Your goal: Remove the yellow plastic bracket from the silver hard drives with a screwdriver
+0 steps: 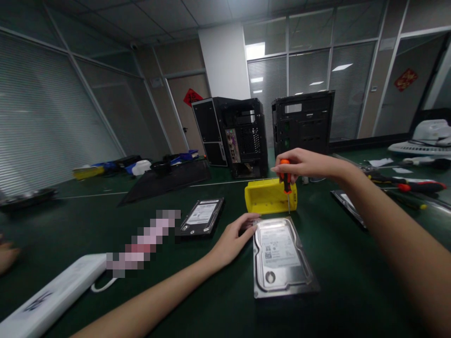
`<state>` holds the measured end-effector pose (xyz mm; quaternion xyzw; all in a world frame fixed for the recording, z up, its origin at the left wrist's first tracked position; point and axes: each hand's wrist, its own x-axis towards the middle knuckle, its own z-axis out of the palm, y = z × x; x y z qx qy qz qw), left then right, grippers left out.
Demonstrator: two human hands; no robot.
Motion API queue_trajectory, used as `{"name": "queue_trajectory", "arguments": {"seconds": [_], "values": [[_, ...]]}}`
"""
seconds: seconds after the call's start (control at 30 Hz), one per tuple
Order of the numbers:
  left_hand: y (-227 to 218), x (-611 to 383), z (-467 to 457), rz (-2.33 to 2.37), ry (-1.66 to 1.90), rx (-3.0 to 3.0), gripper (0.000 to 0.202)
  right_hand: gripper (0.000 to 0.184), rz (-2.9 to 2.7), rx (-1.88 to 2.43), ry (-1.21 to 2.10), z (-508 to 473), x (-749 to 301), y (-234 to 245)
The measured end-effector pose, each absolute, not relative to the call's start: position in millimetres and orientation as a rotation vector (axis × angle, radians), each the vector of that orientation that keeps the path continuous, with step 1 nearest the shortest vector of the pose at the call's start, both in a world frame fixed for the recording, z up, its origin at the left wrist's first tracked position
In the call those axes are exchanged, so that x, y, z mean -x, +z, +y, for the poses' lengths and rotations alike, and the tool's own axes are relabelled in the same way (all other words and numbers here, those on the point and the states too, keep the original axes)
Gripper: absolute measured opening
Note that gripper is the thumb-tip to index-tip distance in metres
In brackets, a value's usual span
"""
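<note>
A silver hard drive (282, 256) lies flat on the green table (352, 263) in front of me. My left hand (234, 237) rests beside its upper left corner, fingertips touching the drive's edge. My right hand (303, 165) is closed round the orange handle of a small screwdriver (286, 184), held upright with its tip just above the drive's far right corner. Behind the drive stands a yellow plastic tray (268, 197).
A second, darker hard drive (201, 217) lies to the left. Two open black computer cases (234, 136) (302, 123) stand at the back. A white power strip (52, 293) is at the near left, tools (405, 184) at the right, and another person's hand (7, 256) at the far left edge.
</note>
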<state>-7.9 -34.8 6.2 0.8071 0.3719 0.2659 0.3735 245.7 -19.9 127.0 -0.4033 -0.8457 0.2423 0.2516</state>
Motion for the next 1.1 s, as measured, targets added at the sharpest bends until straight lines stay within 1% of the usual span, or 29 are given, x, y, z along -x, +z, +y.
{"name": "queue_trajectory", "arguments": {"seconds": [0.1,0.3,0.5,0.8,1.1], "values": [[4.7,8.1,-33.8,0.949,0.682,-2.062,0.033,0.026,-2.304,1.118,0.613,-19.3,-245.3,126.2],[6.6,8.9,-35.3,0.953,0.679,-2.058,0.032,0.022,-2.257,1.265,0.392,-14.9,-246.3,119.9],[4.3,8.7,-33.2,0.938,0.685,-2.054,0.031,0.022,-2.269,1.294,0.348,-15.2,-246.8,120.5],[6.7,9.0,-35.4,0.944,0.678,-2.052,0.032,0.021,-2.210,1.270,0.545,-16.7,-246.4,121.5],[5.3,8.5,-34.2,0.953,0.682,-2.056,0.031,0.032,-2.203,1.338,0.504,-20.0,-243.7,123.1]]}}
